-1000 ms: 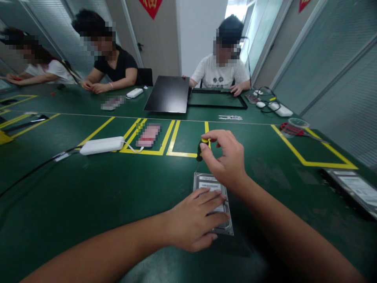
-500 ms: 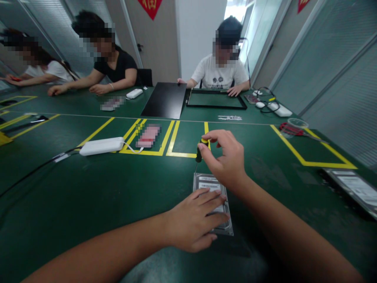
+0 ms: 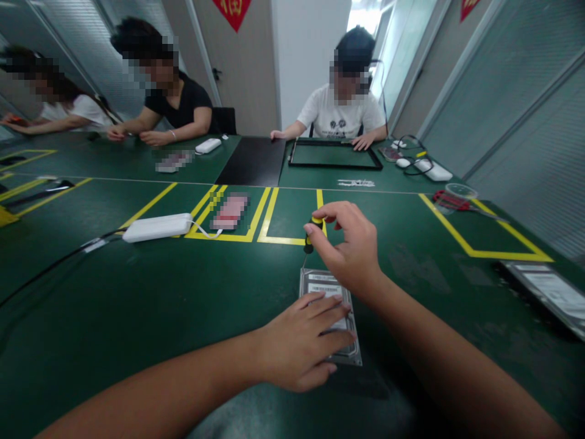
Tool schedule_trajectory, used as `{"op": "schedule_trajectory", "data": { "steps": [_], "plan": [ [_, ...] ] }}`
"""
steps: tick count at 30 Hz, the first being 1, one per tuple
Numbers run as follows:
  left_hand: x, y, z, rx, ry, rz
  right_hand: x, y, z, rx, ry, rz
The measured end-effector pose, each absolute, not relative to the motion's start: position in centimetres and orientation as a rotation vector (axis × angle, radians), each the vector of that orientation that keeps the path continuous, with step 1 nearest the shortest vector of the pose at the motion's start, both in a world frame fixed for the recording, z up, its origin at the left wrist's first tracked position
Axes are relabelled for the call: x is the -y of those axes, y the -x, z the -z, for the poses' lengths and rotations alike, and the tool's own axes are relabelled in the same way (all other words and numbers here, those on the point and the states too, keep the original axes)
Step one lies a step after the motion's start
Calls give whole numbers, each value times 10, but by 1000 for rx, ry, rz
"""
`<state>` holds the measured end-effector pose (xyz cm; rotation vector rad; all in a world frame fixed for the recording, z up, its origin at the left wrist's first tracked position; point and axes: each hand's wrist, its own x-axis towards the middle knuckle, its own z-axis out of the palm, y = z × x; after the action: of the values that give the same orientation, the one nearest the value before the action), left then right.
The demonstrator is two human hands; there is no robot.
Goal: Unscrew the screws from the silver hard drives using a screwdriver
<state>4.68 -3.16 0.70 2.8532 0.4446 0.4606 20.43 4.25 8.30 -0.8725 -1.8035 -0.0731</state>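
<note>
A silver hard drive [image 3: 326, 285] with white labels lies flat on the green table in front of me. My left hand [image 3: 311, 341] rests on it, fingers spread flat over its middle and near part, covering much of the label. My right hand [image 3: 350, 244] pinches the top of a small black-and-yellow screwdriver [image 3: 309, 244] between thumb and fingers. The screwdriver stands nearly upright, its thin tip at the far left corner of the drive. Whether a screw sits under the tip is too small to tell.
Another drive-like device [image 3: 553, 292] lies at the right. A white power bank [image 3: 158, 227] with cables and a pink phone [image 3: 231, 211] lie at the left. Across the table a person handles a black panel [image 3: 251, 161] and a black frame [image 3: 336, 164]. A clear cup [image 3: 457, 194] stands far right.
My hands and the drive stay in place, and the screwdriver looks slightly turned. Across the table, the black panel has tipped down flatter; a co-worker at the left has drawn a hand back.
</note>
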Motion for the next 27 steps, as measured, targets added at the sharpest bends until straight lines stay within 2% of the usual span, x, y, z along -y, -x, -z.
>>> {"op": "schedule_trajectory", "data": {
  "steps": [27],
  "plan": [
    [31, -47, -7, -440, -2852, -480, -42, -202, -83, 1812, 860, 40]
  ]
}}
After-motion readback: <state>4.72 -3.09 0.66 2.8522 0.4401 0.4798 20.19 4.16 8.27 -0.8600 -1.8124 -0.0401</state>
